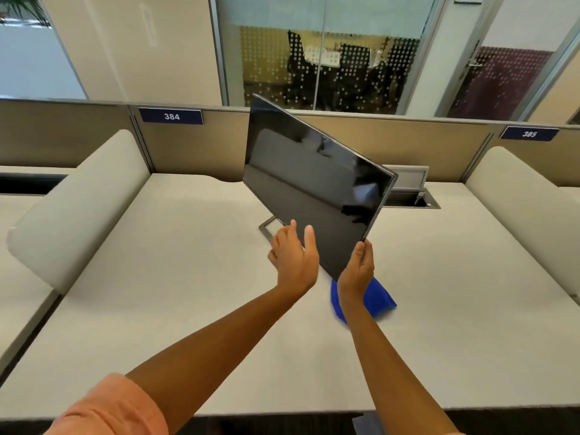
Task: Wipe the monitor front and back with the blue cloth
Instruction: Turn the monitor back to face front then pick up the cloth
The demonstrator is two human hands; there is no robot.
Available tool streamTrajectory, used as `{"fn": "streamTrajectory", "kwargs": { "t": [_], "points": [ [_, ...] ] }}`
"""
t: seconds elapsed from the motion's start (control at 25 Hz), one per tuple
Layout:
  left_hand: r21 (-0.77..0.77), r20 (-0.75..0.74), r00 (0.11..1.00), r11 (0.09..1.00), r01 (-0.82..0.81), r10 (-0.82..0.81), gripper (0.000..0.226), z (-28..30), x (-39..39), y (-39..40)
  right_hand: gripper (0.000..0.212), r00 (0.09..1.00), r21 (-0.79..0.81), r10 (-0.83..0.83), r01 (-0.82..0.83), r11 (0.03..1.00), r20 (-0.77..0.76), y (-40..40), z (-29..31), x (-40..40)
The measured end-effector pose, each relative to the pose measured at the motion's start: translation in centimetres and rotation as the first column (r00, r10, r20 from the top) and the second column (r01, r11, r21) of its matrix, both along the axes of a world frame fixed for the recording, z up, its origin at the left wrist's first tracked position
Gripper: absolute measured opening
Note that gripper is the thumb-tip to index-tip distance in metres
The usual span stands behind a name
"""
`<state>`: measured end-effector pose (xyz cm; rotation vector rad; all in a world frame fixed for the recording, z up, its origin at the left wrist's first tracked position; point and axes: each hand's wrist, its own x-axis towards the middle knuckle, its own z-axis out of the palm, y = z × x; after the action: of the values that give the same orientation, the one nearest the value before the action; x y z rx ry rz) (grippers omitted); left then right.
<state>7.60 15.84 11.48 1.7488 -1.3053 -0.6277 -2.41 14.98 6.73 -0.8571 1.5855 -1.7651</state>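
Head view: monitor (314,186) tilted sideways above bench (157,277). Right hand (357,271) grips its lower corner; left hand (293,255) open, fingers straight, seemingly touching bottom edge. Blue cloth (378,298) on bench, under right wrist.

A pale tabletop (175,277) is spreading across the foreground; rounded cream dividers are standing at its left (78,208) and right (527,215) sides; a tan partition (194,149) is running along the back edge, carrying a blue label reading 384 (171,116) and another reading 385 (529,134); a grey cable box with its lid raised (408,189) is sitting recessed near the back right; behind the partition, a dotted glass wall (329,58) is showing dark chairs (301,67); a door with a handle (489,58) is standing at right; green plant leaves (22,7) are showing at top left.
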Motion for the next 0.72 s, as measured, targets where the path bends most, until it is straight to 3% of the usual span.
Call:
{"fn": "streamTrajectory", "kwargs": {
  "t": [0.16,0.32,0.52,0.72],
  "points": [
    [0.160,-0.012,0.990,0.978,-0.134,0.138,0.052,-1.6,4.4,-4.8,0.050,0.996,0.103,-0.041,0.033,0.994,0.078,-3.4,0.8,-1.9],
    [0.271,-0.082,0.968,0.940,-0.207,0.236,0.056,-3.0,8.4,-8.6,0.053,0.998,0.152,-0.041,0.033,0.988,0.050,-6.3,0.5,-4.1],
    [0.315,-0.081,0.961,0.921,-0.228,0.265,0.057,-3.7,12.7,-12.9,0.056,0.998,0.209,-0.038,0.028,0.978,0.043,-9.5,0.3,-6.1],
    [0.305,-0.092,0.967,0.931,-0.201,0.238,0.056,-3.8,16.3,-16.6,0.059,0.988,0.234,-0.139,0.119,0.965,0.071,-12.4,0.5,-6.2]
  ]
}}
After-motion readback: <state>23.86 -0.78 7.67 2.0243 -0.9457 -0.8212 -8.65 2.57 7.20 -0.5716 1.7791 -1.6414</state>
